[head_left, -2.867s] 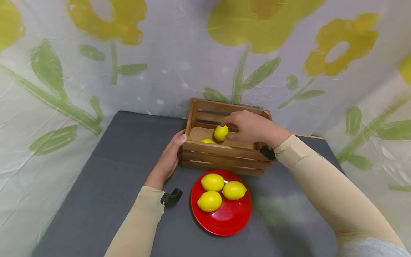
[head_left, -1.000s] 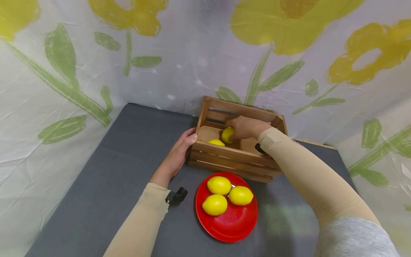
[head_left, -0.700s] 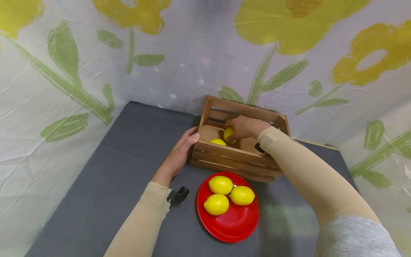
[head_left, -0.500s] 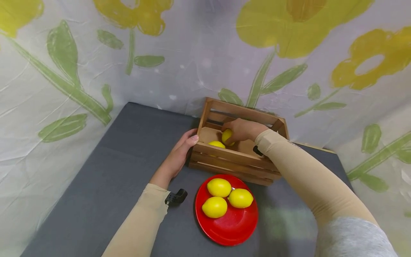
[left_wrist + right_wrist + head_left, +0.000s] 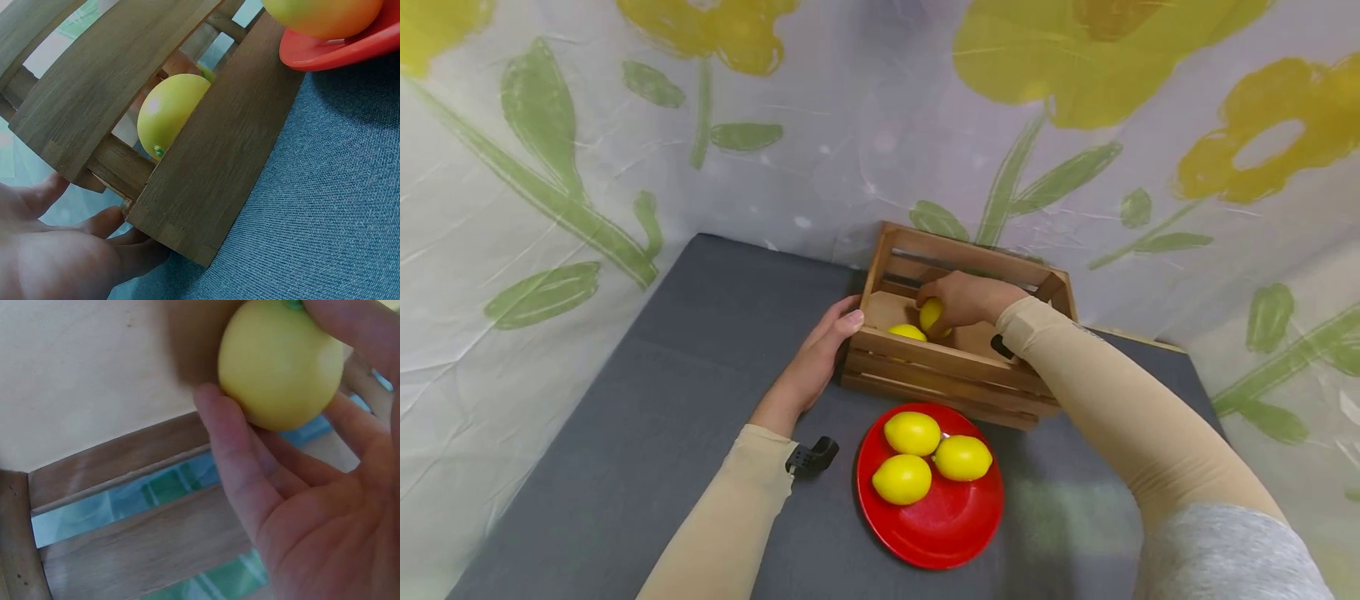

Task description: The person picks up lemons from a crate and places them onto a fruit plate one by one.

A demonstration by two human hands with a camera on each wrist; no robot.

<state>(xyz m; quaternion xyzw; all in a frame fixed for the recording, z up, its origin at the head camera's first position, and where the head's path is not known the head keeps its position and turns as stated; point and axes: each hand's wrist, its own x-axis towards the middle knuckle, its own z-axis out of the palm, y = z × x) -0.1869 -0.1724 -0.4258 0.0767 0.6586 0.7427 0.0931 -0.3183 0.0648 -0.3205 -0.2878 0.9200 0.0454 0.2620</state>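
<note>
Lemon (image 5: 929,314) sits in the grasp of the right hand (image 5: 968,297), thumb and fingers around it inside the wooden crate (image 5: 955,360), the sleeved forearm (image 5: 1112,408) entering from 4 o'clock. Fingers nearly straight, the left hand (image 5: 817,358) rests against the crate's 9 o'clock end. Compared with three seconds ago, the right hand reaches deeper; whether its lemon touches the floor is hard to tell. Toward that lemon's 8 o'clock lies a second lemon (image 5: 907,332). At the crate's 6 o'clock, a red plate (image 5: 936,533) bears three lemons (image 5: 912,434).
</note>
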